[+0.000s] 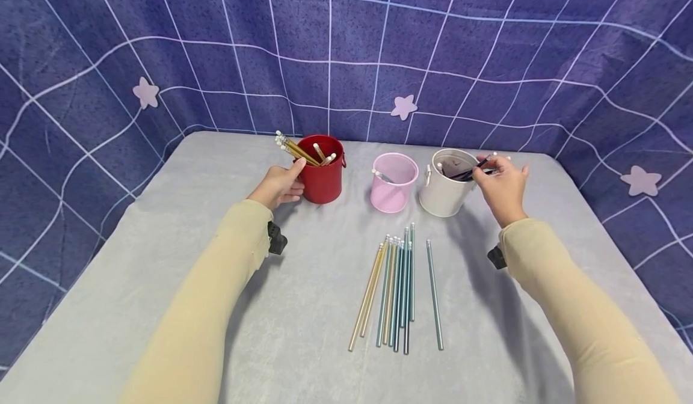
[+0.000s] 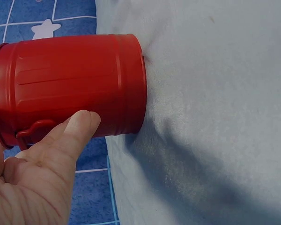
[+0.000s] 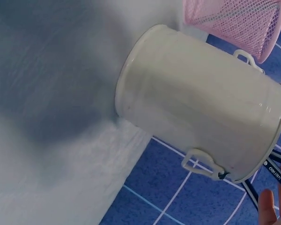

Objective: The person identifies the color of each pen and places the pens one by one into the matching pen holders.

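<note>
At the back left, my left hand (image 1: 283,185) holds the side of a red bucket (image 1: 322,186), its fingertips against the wall beside the small handle (image 2: 35,132). Gold pencils (image 1: 295,148) with white erasers lean out of that bucket above the thumb. My right hand (image 1: 503,190) pinches a black pencil (image 3: 277,175) at the rim of a white bucket (image 1: 441,199). Other dark pencils (image 1: 460,176) lean inside this bucket; how many is hard to see. Between the two buckets stands a pink mesh bucket (image 1: 390,201) with a silvery pencil (image 1: 383,177) in it.
Several gold, teal and dark blue pencils (image 1: 397,290) lie side by side on the grey cloth-covered table (image 1: 303,308), in front of the buckets. One teal pencil (image 1: 435,296) lies apart on their right. A blue grid-patterned curtain (image 1: 346,49) with stars hangs behind.
</note>
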Action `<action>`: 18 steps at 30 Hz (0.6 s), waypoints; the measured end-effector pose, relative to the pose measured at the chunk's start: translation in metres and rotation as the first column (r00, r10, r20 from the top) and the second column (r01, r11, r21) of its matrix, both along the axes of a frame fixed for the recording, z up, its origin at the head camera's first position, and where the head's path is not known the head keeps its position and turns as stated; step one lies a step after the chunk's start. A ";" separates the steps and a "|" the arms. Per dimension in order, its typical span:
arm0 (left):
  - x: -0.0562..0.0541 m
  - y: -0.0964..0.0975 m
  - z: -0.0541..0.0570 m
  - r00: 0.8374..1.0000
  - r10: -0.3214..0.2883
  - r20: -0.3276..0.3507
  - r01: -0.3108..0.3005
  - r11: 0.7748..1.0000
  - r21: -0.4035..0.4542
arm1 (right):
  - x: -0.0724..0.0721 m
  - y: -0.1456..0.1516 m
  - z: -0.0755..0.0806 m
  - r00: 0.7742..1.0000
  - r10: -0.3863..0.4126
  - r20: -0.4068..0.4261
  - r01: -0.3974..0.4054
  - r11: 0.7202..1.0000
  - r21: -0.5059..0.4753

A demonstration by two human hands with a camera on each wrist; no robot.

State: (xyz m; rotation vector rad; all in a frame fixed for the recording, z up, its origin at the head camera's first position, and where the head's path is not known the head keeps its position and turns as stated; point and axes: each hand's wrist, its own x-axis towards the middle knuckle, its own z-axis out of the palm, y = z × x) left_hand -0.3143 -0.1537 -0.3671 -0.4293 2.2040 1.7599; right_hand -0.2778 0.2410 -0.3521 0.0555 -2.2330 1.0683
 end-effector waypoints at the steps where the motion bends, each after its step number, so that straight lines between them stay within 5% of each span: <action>1: 0.000 0.000 0.000 1.000 0.000 -0.001 0.000 1.000 -0.001 | 0.000 0.000 0.000 1.000 -0.001 0.009 0.001 1.000 -0.011; 18: 0.001 0.001 0.001 1.000 -0.001 -0.003 0.001 1.000 -0.001 | 0.005 0.010 -0.001 0.998 -0.047 0.042 0.051 0.991 -0.120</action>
